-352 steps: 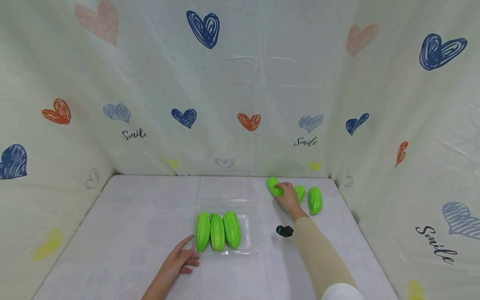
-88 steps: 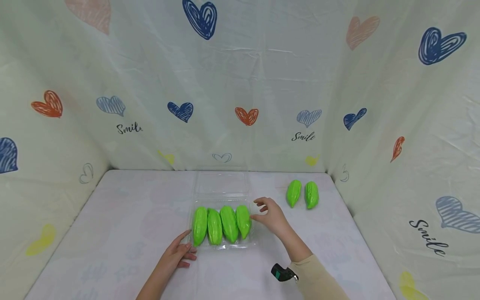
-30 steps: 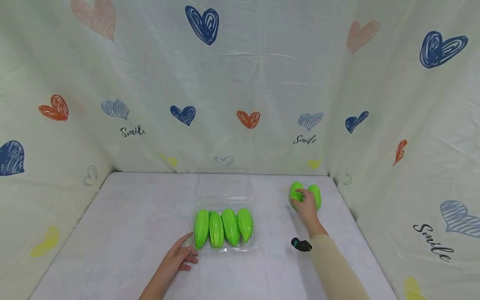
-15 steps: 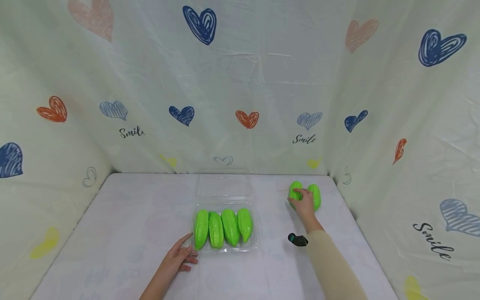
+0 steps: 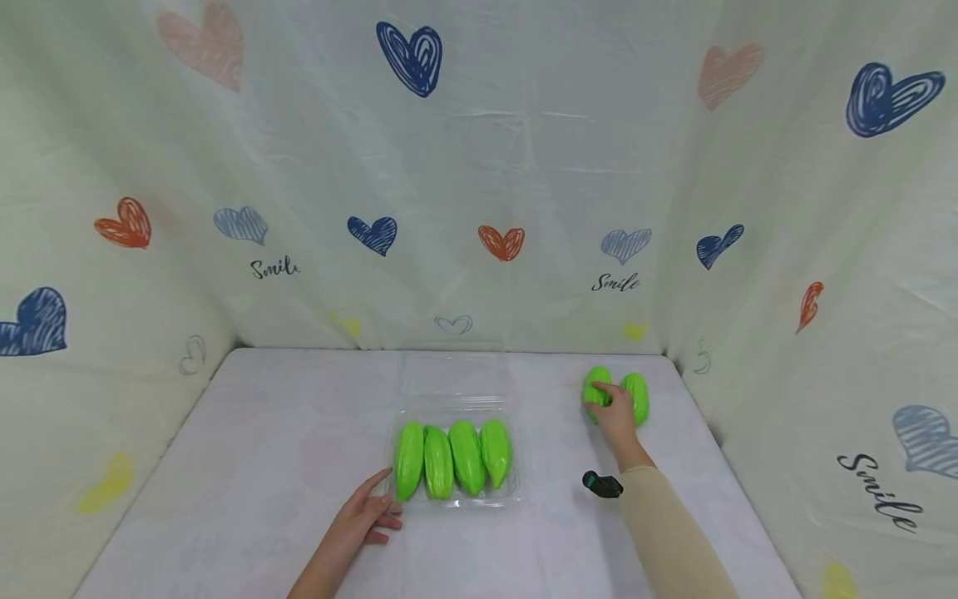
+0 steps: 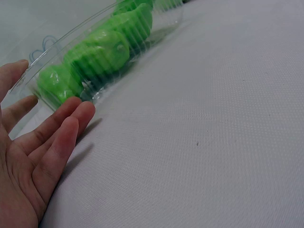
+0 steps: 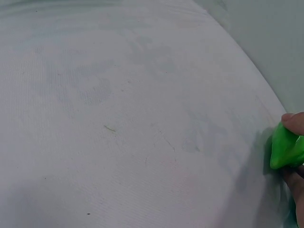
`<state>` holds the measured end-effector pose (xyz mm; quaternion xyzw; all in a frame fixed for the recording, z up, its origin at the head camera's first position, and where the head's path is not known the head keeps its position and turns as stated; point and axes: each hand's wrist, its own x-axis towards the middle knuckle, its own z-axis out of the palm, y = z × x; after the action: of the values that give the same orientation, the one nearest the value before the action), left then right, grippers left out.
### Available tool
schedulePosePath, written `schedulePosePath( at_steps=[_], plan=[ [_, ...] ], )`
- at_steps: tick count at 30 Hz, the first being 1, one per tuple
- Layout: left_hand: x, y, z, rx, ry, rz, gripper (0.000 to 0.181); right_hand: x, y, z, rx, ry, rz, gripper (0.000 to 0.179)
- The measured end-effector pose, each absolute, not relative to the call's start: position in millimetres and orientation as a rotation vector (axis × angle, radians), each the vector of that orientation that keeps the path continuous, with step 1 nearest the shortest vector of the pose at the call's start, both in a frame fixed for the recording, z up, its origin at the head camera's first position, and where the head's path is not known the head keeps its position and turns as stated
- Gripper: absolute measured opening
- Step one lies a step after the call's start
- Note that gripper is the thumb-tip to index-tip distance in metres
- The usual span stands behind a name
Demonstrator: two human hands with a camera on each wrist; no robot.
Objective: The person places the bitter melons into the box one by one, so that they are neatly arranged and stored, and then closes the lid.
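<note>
Several bright green ribbed bitter melons (image 5: 437,462) lie side by side in a clear plastic box (image 5: 513,497), whose lid (image 5: 452,378) is folded back. My left hand (image 5: 364,517) is at the box's near left corner with its fingers loosely extended; in the left wrist view, fingertips (image 6: 72,103) meet or nearly meet the clear wall. At the back right, my right hand (image 5: 617,418) grips one bitter melon (image 5: 595,377) between thumb and fingers. Another bitter melon (image 5: 637,398) lies just right of that hand. The right wrist view shows only the tip of the gripped bitter melon (image 7: 284,151).
A white cloth covers the table (image 5: 262,449). Pale curtains (image 5: 449,166) printed with hearts hang behind it and along both sides. A small black device (image 5: 602,484) is at the right wrist, above the table.
Since the earliest frame, one more bitter melon has come into the box. My right hand has gone from beside the box back to the right, onto a bitter melon. The left hand stays put.
</note>
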<state>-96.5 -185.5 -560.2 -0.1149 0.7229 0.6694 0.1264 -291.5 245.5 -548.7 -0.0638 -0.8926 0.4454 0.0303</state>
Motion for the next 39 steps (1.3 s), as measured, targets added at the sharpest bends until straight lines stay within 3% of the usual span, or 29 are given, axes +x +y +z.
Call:
schedulePosePath(
  at_steps=[39],
  plan=[
    [-96.3,-186.5,-559.6,-0.322,2.095,1.950,0.060,-263.0,218.5,-532.4,-0.090,-2.616,1.550,0.046]
  ],
)
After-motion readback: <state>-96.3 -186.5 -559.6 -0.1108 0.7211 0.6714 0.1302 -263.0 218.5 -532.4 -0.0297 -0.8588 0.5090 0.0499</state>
